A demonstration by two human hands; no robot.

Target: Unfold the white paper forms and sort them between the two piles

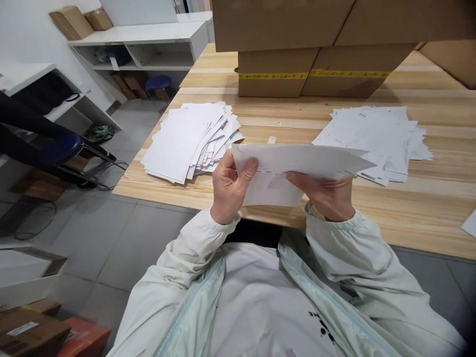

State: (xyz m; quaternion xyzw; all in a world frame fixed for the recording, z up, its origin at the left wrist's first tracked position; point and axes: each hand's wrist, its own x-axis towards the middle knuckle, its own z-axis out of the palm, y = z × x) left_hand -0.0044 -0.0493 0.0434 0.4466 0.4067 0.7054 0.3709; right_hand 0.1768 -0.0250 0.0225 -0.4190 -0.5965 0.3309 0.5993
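Observation:
Between my two hands I hold printed paper (pixel 277 186) above the front edge of the wooden table; whether it is one sheet or more I cannot tell. My left hand (pixel 232 186) pinches its left end, thumb on the printed face. On the other side my right hand (pixel 327 193) grips it with the thumb on top, and the paper's upper part bends over toward the right. A loose pile of paper sheets (pixel 186 139) lies to the left. Another spread pile of printed sheets (pixel 375 136) lies to the right, partly behind the held paper.
Large cardboard boxes (pixel 278 74) stand stacked at the table's back. A small pale strip (pixel 271 140) lies on the wooden table (pixel 416 213). Left of the table are blue stools (pixel 61 148), white shelves (pixel 148 34) and a person's legs (pixel 22 134). Cartons (pixel 33 327) sit at lower left.

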